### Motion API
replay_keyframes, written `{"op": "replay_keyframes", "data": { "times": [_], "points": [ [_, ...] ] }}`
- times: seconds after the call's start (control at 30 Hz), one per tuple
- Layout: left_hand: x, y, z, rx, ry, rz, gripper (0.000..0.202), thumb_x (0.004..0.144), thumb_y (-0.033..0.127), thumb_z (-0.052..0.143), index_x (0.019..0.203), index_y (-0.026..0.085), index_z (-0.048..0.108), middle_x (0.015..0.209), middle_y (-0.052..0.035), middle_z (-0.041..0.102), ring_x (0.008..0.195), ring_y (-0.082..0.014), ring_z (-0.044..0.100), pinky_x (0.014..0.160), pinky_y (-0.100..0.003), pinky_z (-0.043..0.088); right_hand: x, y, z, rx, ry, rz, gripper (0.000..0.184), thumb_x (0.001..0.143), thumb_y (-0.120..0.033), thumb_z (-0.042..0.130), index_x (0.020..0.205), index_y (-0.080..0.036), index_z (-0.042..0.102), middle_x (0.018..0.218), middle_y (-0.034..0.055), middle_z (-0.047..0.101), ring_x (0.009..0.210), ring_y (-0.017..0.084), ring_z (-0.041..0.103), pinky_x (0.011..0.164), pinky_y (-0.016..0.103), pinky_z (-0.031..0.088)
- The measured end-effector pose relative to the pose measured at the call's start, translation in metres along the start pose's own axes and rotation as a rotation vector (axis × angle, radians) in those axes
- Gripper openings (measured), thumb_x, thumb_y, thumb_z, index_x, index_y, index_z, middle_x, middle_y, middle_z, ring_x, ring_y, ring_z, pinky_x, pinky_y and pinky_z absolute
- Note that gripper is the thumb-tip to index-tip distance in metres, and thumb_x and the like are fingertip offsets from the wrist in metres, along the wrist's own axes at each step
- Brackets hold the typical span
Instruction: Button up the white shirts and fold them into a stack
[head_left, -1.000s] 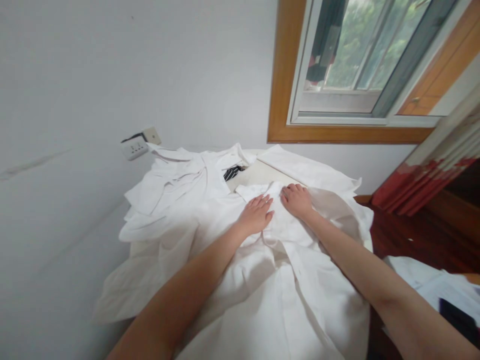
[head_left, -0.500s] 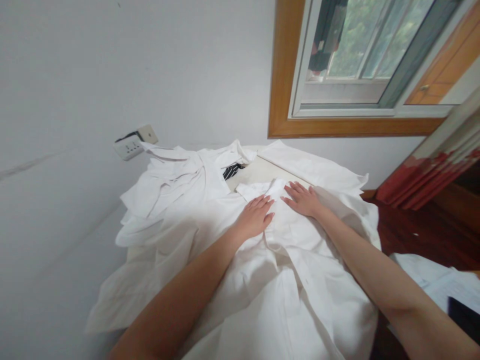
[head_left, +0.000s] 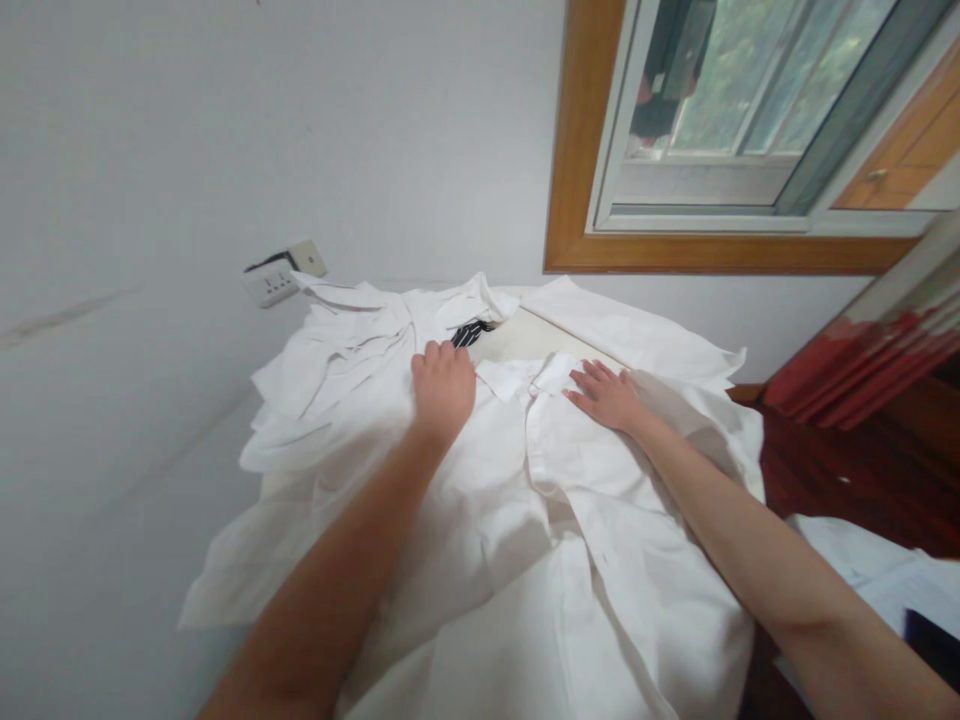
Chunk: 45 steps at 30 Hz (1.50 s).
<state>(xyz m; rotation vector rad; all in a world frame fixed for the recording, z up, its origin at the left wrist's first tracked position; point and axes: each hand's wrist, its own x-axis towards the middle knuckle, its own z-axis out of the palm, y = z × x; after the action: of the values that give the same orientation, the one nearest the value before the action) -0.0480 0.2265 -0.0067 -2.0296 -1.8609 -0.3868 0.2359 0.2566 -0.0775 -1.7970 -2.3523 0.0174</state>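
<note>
The white shirt (head_left: pixel 487 480) lies spread on a pale surface (head_left: pixel 523 338). It looks light, limp, easily creased, best held either side of its collar (head_left: pixel 555 374). Left of the collar, the left hand (head_left: pixel 444 390) curls, whether pinching cloth I cannot tell; right of it, the right hand (head_left: pixel 607 395) lies spread flat. Beyond the collar, the surface shows between other garments (head_left: pixel 622 325), leaving slight room before the wall (head_left: pixel 420 150).

Your bare left hand (head_left: pixel 444 390) is curled with its fingertips hidden, so whether they pinch the white button-front cloth shirt (head_left: pixel 495 460) cannot be told. The shirt's lower end runs off the bottom edge, while a small black-and-white striped piece (head_left: pixel 471 333) shows too little to identify. At your right, the picture's edge cuts off a dark, flat-looking item (head_left: pixel 930 645) and a red-and-white fabric curtain (head_left: pixel 847 350).
</note>
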Motion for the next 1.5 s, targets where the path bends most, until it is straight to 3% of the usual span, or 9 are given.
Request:
{"op": "replay_keyframes", "data": {
  "times": [0.2,0.4,0.5,0.67,0.8,0.93,1.1,1.27,1.5],
  "points": [
    [0.004,-0.034,0.026,0.07,-0.329,-0.169,0.041,0.094,0.04,0.038,0.108,0.012,0.063,0.107,-0.0185,0.066,0.102,-0.0342,0.058,0.086,-0.048,0.039,0.004,0.003,0.007,0.023,0.157,-0.004,0.054,0.094,-0.049,0.043,0.136,-0.015,0.049,0.141,0.016,0.051,0.13,0.03,0.045,0.111,0.049,0.031],
    [0.009,-0.038,0.037,0.084,-0.319,-0.173,0.053,0.093,0.051,0.034,0.108,0.01,0.065,0.115,-0.022,0.062,0.111,-0.0365,0.053,0.088,-0.048,0.039,0.003,-0.007,-0.005,0.073,0.32,-0.101,0.054,0.088,-0.028,0.048,0.138,-0.009,0.046,0.137,0.0159,0.054,0.126,0.026,0.047,0.108,0.036,0.034],
    [0.009,-0.04,0.041,0.065,-0.314,-0.142,0.054,0.093,0.053,0.035,0.112,0.011,0.063,0.121,-0.0222,0.059,0.115,-0.0369,0.052,0.089,-0.049,0.041,0.002,-0.017,-0.008,0.057,0.281,-0.178,0.044,0.092,-0.027,0.043,0.132,-0.016,0.056,0.137,0.0121,0.055,0.127,0.025,0.047,0.108,0.038,0.034],
    [0.011,-0.044,0.042,0.003,-0.414,-0.159,0.061,0.088,0.063,0.037,0.118,0.013,0.056,0.12,-0.0212,0.061,0.112,-0.0356,0.056,0.09,-0.051,0.042,0.001,-0.021,0.0,0.069,0.155,-0.243,0.045,0.097,-0.043,0.04,0.129,-0.019,0.061,0.139,0.0085,0.056,0.133,0.023,0.044,0.109,0.039,0.036],
    [0.011,-0.041,0.036,-0.004,-0.474,-0.141,0.064,0.086,0.068,0.037,0.118,0.016,0.057,0.118,-0.0207,0.063,0.114,-0.0366,0.056,0.092,-0.053,0.04,0.002,-0.016,0.007,0.085,0.163,-0.278,0.043,0.097,-0.041,0.043,0.128,-0.02,0.063,0.141,0.0084,0.055,0.134,0.022,0.045,0.112,0.038,0.035],
    [0.011,-0.04,0.032,0.019,-0.493,-0.12,0.061,0.087,0.065,0.039,0.116,0.015,0.061,0.121,-0.0205,0.062,0.117,-0.0371,0.052,0.093,-0.053,0.04,0.004,-0.012,0.011,0.102,0.186,-0.289,0.042,0.096,-0.039,0.045,0.129,-0.021,0.063,0.142,0.0076,0.054,0.133,0.021,0.046,0.112,0.038,0.037],
    [0.013,-0.047,0.022,0.023,-0.434,-0.043,0.036,0.093,0.035,0.038,0.114,0.018,0.061,0.129,-0.0161,0.057,0.121,-0.0333,0.05,0.091,-0.047,0.043,0.004,-0.012,0.011,0.101,0.178,-0.285,0.042,0.096,-0.039,0.045,0.13,-0.021,0.062,0.142,0.0074,0.053,0.134,0.022,0.045,0.112,0.038,0.037],
    [0.026,-0.049,0.004,-0.078,-0.302,-0.026,0.035,0.098,0.036,0.029,0.121,0.022,0.052,0.104,-0.0104,0.069,0.099,-0.0261,0.064,0.081,-0.036,0.046,0.002,-0.016,0.006,0.088,0.148,-0.258,0.044,0.097,-0.043,0.043,0.131,-0.023,0.061,0.144,0.0074,0.052,0.136,0.023,0.043,0.112,0.041,0.035],
    [0.028,-0.053,0.025,0.07,-0.244,0.14,0.034,0.094,0.026,0.034,0.12,0.016,0.053,0.111,-0.0191,0.061,0.108,-0.034,0.055,0.087,-0.045,0.039,-0.004,-0.022,0.003,0.053,0.076,-0.253,0.053,0.095,-0.056,0.04,0.139,-0.028,0.052,0.152,0.0093,0.04,0.143,0.027,0.031,0.111,0.054,0.028]
  ]
}}
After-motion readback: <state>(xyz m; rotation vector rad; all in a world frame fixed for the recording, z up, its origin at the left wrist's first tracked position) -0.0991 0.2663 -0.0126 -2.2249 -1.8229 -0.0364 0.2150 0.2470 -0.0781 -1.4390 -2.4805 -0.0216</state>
